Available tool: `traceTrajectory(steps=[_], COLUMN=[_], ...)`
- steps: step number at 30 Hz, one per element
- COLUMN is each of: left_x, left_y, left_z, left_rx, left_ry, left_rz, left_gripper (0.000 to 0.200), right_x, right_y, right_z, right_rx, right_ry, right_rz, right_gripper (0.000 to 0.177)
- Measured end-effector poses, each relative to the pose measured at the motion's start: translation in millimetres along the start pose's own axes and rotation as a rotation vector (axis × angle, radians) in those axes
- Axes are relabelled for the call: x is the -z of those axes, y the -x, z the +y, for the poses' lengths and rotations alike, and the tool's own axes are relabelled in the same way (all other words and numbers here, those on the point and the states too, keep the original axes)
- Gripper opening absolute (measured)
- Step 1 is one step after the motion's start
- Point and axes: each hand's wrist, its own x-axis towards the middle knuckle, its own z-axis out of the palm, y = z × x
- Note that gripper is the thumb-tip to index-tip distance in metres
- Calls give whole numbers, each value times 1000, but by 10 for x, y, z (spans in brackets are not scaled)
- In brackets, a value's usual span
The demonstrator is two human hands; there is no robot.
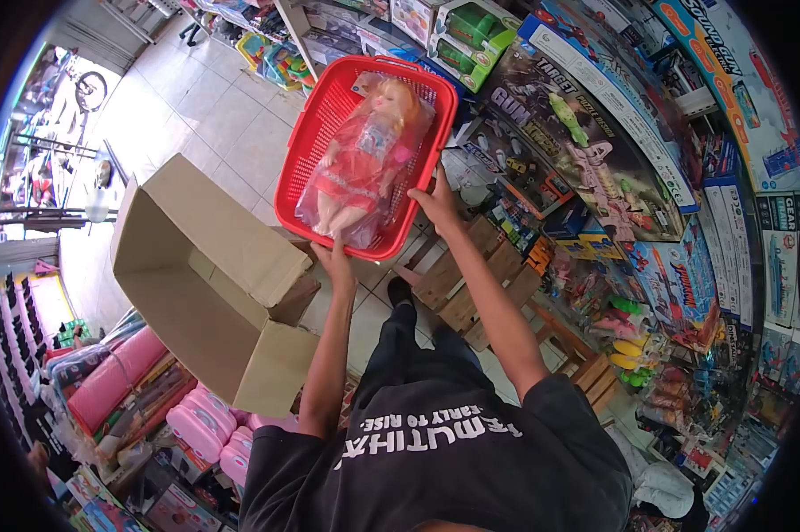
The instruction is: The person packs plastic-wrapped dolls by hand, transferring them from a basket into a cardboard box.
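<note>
A red plastic basket [286,191] is held out in front of me, tilted, between both hands. In it lies a doll [364,160] in a red dress, wrapped in a clear plastic bag. My left hand [335,264] grips the basket's near rim, its fingers partly hidden by the rim. At the right side, my right hand [437,199] is closed round the basket's edge, with the thumb on the outside. Close to my left forearm stands an open cardboard box [196,293]; the part of its inside that shows is bare brown card.
Shelves of boxed toys, including a target gun box [586,133], line the right side. A wooden stool [458,275] stands by my legs. Pink plastic cases [207,424] and rolled goods [121,381] lie at lower left. Beyond the box is tiled floor [214,115].
</note>
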Motion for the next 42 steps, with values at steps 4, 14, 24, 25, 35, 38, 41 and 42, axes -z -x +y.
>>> traceTrajectory(steps=[4, 14, 24, 25, 35, 38, 41, 42], left_x=[97, 192, 236, 249, 685, 973, 1252, 1336], left_y=[-177, -245, -181, -185, 596, 912, 1158, 1194], left_z=[-382, -385, -417, -460, -830, -1103, -1302, -1351], left_rx=[60, 160, 258, 304, 441, 447, 510, 543], left_ry=[-40, -185, -119, -66, -317, -531, -705, -805], left_rz=[-1, -157, -216, -179, -365, -537, -728, -815], left_gripper=[56, 70, 72, 72, 49, 36, 30, 31], right_x=[17, 219, 394, 455, 1106, 1266, 1400, 1429], right_y=[-165, -9, 1306, 1498, 3268, 3683, 4088, 4193], right_z=[467, 550, 950, 923, 1119, 1357, 1655, 1727], right_rx=[16, -294, -584, -576, -862, -944, -1006, -1020], right_ry=[56, -123, -300, -311, -213, -102, -9, 39], right_rz=[43, -67, 24, 55, 1, -5, 32, 71], right_gripper=[66, 55, 43, 43, 38, 33, 31, 32])
